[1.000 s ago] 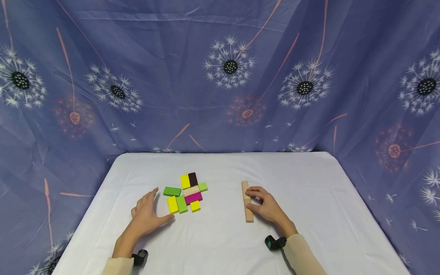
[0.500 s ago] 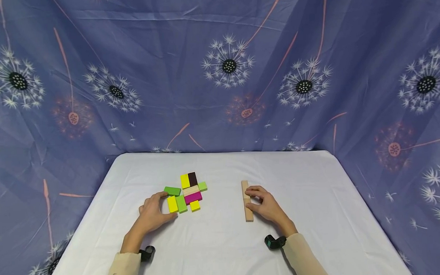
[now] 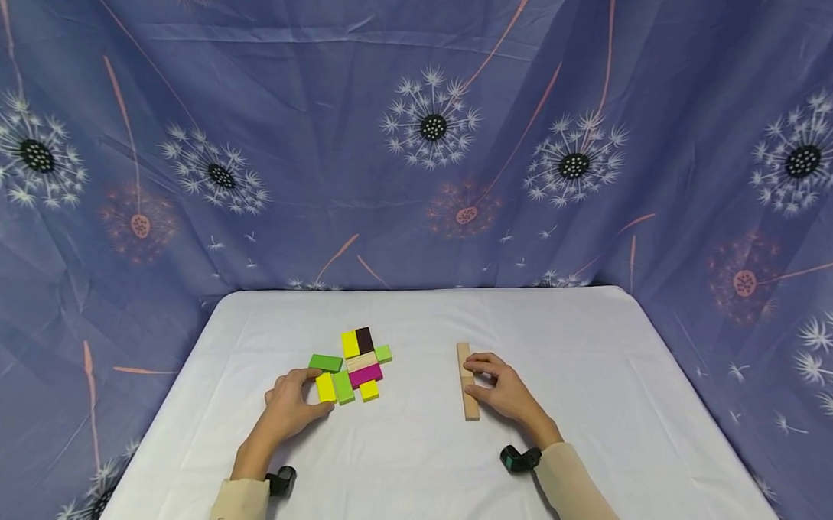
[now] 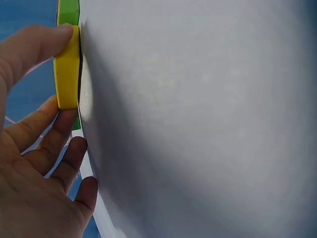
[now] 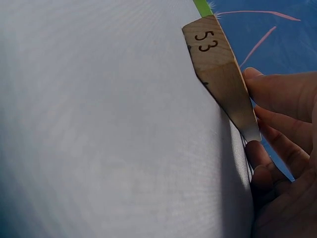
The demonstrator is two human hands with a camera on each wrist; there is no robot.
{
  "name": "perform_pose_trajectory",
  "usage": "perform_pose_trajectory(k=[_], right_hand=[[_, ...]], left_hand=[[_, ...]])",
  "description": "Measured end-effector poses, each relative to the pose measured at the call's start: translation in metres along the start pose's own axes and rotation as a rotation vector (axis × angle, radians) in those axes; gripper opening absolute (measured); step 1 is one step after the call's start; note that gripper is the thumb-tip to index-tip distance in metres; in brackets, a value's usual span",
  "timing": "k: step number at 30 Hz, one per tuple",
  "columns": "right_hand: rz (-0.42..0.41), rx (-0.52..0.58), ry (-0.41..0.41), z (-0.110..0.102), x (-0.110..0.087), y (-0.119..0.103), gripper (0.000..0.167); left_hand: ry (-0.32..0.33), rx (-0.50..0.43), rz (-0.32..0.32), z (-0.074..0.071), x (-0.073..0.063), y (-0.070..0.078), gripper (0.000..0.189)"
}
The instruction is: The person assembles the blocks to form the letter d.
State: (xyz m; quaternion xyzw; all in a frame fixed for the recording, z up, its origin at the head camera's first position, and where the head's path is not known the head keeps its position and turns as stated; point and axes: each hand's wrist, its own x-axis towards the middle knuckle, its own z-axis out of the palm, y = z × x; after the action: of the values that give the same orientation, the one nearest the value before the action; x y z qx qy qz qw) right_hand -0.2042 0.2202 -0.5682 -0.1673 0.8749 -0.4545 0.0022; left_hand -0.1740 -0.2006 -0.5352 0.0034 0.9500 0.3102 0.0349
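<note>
In the head view my left hand (image 3: 288,402) pinches a yellow block (image 3: 326,388) by its two ends. The left wrist view shows the thumb on one end of that yellow block (image 4: 68,74) and fingertips at the other. My right hand (image 3: 505,385) rests its thumb and fingertips on two plain wooden blocks (image 3: 471,408) lying end to end in a row. One wooden block (image 5: 210,59), stamped "53" on its end, shows in the right wrist view beside the fingers. A light green block (image 3: 344,386) lies right alongside the yellow one.
Around the left hand lie a green block (image 3: 326,363), a magenta block (image 3: 365,375), a striped pale wood block (image 3: 362,361), a dark brown block (image 3: 365,340) and several small green and yellow ones. A white cloth (image 3: 410,459) covers the table, with a patterned blue curtain (image 3: 330,140) behind.
My left hand has moved right to the blocks, its thumb and fingers closing on the yellow block's ends. The right hand and wooden blocks have stayed in place.
</note>
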Motion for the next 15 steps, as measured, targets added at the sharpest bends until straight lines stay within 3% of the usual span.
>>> perform_pose_trajectory(k=[9, 15], right_hand=[[0.008, 0.001, -0.003, -0.001, -0.001, -0.001, 0.043], [0.002, 0.006, -0.003, -0.001, -0.001, -0.001, 0.043]], left_hand=[[0.036, -0.074, 0.047, -0.006, -0.002, -0.002, 0.069], [0.070, -0.146, 0.101, -0.004, 0.005, 0.009, 0.064]])
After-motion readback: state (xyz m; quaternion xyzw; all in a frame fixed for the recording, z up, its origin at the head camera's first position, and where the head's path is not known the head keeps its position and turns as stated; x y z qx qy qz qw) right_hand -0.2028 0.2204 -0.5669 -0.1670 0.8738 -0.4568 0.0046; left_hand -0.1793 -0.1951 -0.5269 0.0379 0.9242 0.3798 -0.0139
